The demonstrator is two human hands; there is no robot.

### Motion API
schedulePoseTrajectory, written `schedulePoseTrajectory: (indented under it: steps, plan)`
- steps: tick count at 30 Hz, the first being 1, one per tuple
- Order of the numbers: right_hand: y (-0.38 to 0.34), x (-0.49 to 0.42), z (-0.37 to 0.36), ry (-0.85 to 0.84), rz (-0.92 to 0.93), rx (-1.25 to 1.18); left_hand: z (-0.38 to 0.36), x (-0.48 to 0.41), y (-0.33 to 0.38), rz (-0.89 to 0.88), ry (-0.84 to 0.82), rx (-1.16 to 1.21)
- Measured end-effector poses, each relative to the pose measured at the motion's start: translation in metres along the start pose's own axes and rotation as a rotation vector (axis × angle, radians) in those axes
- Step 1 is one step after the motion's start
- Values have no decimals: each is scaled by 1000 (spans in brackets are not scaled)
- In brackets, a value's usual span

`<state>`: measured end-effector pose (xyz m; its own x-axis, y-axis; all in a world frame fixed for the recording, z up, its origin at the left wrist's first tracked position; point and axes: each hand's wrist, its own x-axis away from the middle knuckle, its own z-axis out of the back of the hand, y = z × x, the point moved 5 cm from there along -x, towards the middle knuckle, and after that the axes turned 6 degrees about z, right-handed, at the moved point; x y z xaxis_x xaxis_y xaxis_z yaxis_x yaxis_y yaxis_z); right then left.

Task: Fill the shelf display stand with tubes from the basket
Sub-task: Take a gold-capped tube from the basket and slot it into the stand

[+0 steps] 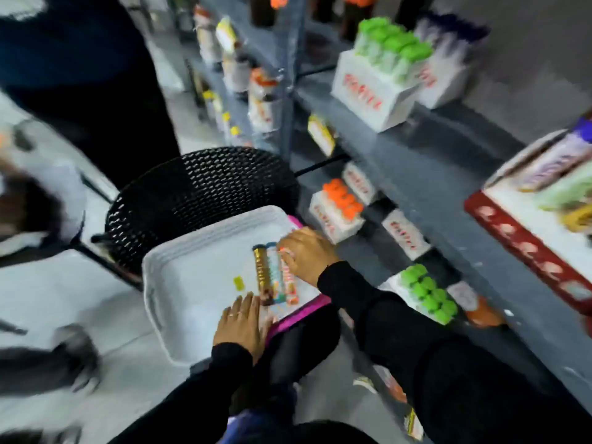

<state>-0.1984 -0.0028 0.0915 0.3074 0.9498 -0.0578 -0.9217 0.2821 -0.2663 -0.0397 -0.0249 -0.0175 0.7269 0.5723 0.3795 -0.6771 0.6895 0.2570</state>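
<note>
A white basket [166, 283] rests on a black woven chair. Three tubes [272, 274] lie side by side at its right end: a brown one, a pale blue one and an orange one. My right hand [307, 251] lies over the far end of the orange tube, fingers curled on it. My left hand [240, 322] sits flat on the basket's near rim, just short of the tubes' near ends. A white display stand with green-capped tubes [384, 75] stands on the grey shelf. The picture is blurred.
The black woven chair [198, 193] carries the basket. More white stands hold orange-capped tubes [339, 209] and green-capped tubes [426, 293] on lower shelves. A red and white box [528, 232] sits at the right. A person in dark clothes [80, 75] stands at the upper left.
</note>
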Motion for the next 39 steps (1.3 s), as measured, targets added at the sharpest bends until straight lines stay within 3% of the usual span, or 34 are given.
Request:
schedulePoseTrajectory:
  steps: [2, 4, 8, 12, 17, 24, 30, 34, 37, 39]
  plan:
    - [1, -18, -31, -248, -67, -48, -16, 1, -21, 39, -74, -42]
    - [5, -33, -58, -349, -170, -91, -20, 8, -33, 77, -156, -64]
    - [3, -57, -94, -402, -388, -156, -26, 9, -37, 94, -303, -102]
    - [5, -72, -129, -492, -540, -230, -30, 6, -41, 85, -306, -70]
    - [-4, -84, -147, -556, -502, -170, -30, 6, -42, 49, -286, -73]
    - [-18, -94, -123, -633, -394, -266, -25, 4, -42, -13, -220, -95]
    - [-1, -82, -76, -615, -363, -416, -28, 6, -39, -16, -195, -111]
    - [19, -59, -33, -602, -399, -578, -20, 7, -32, 74, -95, -142]
    - [37, -37, 16, -495, -429, -579, -10, -9, -9, 88, 2, -186]
    - [48, -17, 56, -369, -469, -517, -4, -23, 21, 0, 4, -170]
